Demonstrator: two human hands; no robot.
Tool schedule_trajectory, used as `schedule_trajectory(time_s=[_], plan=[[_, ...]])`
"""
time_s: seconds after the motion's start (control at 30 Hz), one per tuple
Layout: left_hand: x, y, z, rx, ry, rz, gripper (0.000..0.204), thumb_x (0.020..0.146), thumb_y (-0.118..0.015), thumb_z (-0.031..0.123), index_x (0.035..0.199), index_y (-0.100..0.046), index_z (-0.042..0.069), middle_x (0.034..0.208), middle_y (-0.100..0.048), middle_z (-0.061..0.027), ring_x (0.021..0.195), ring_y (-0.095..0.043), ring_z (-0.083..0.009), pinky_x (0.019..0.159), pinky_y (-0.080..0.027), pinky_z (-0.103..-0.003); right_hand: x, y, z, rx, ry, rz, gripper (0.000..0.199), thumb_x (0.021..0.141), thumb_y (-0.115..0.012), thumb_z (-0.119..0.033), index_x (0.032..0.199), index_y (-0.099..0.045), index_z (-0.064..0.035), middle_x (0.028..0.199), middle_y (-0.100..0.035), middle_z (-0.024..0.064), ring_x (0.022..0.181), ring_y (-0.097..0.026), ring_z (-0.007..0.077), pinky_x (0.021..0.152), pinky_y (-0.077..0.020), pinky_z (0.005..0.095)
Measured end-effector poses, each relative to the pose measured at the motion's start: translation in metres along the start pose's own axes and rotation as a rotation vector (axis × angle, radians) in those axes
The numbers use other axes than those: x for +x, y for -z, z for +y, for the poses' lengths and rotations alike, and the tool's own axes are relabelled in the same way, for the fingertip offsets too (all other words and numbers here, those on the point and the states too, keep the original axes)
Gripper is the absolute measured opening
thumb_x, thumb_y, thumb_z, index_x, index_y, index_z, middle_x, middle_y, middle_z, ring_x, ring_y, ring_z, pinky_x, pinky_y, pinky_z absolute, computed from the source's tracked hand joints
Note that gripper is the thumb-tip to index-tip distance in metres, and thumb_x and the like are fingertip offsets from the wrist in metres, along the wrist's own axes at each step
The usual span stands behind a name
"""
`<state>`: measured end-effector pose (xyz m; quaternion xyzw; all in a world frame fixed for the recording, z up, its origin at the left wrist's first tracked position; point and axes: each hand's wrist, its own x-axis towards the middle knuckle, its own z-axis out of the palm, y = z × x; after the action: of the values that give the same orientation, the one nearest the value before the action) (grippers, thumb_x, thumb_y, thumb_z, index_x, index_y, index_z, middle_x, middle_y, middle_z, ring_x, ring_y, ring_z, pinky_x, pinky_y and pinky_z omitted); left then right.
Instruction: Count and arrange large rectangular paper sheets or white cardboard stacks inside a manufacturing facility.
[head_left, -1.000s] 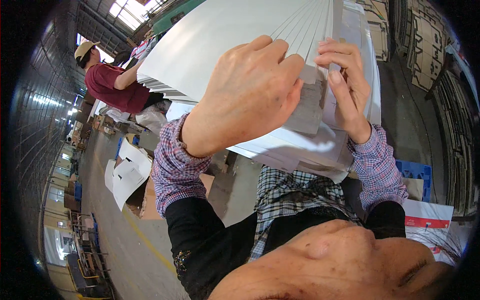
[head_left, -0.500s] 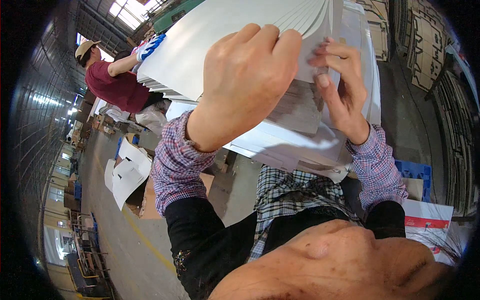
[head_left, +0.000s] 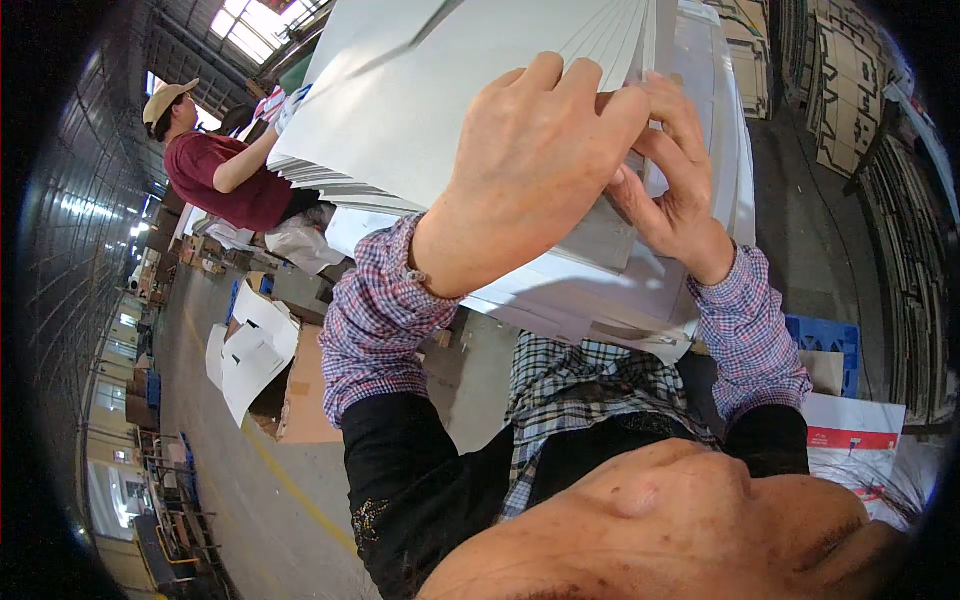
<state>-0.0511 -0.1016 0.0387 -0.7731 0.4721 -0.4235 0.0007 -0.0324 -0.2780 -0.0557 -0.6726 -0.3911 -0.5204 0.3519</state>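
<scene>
A thick stack of large white sheets [head_left: 400, 130] lies in front of me, its upper sheets fanned and bent up at the right end. My left hand [head_left: 545, 165] is closed over the near edge of these sheets, knuckles up, hiding part of the edge. At the right corner my right hand [head_left: 685, 185] is curled against the sheets, its thumb and fingers bent toward my left hand. The two hands touch or nearly touch. Some right fingertips are hidden behind the left hand. Under the sheets is a larger white-covered pile [head_left: 560, 295].
A co-worker in a dark red shirt [head_left: 225, 175] stands at the far left, one gloved hand near the stack. Cut white board pieces [head_left: 255, 355] and a brown carton [head_left: 310, 390] lie left on the floor. Flat die boards [head_left: 845, 90] lean at right, beyond a blue pallet [head_left: 835, 345].
My left hand has moved right, up against my right hand. My right fingers have curled in toward it. The co-worker's gloved hand has drawn back from the top of the stack.
</scene>
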Motion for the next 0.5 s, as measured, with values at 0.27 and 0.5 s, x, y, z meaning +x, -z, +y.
schedule_trajectory(time_s=[0.27,0.5], plan=[[-0.014,0.018,-0.005,-0.037,0.007,-0.057,0.014,0.080,-0.068,0.002,0.093,-0.063,0.006,0.079,-0.056,-0.0079,0.075,-0.058,-0.0275,0.063,-0.048,-0.040,0.001,0.000,0.000,0.004,0.026,0.007,0.029,0.088,-0.075,-0.019,0.110,-0.071,-0.0002,0.118,-0.065,0.0158,0.117,-0.060,0.0352,0.110,-0.0412,0.0529],[-0.010,0.035,-0.006,-0.160,0.038,-0.205,0.013,0.082,-0.073,0.005,0.094,-0.069,0.003,0.084,-0.064,-0.0085,0.079,-0.063,-0.0294,0.066,-0.051,-0.040,-0.006,0.008,0.003,0.329,-0.236,0.074,0.025,0.096,-0.063,-0.016,0.115,-0.067,-0.0003,0.118,-0.062,0.0158,0.120,-0.057,0.0322,0.110,-0.0413,0.0458]])
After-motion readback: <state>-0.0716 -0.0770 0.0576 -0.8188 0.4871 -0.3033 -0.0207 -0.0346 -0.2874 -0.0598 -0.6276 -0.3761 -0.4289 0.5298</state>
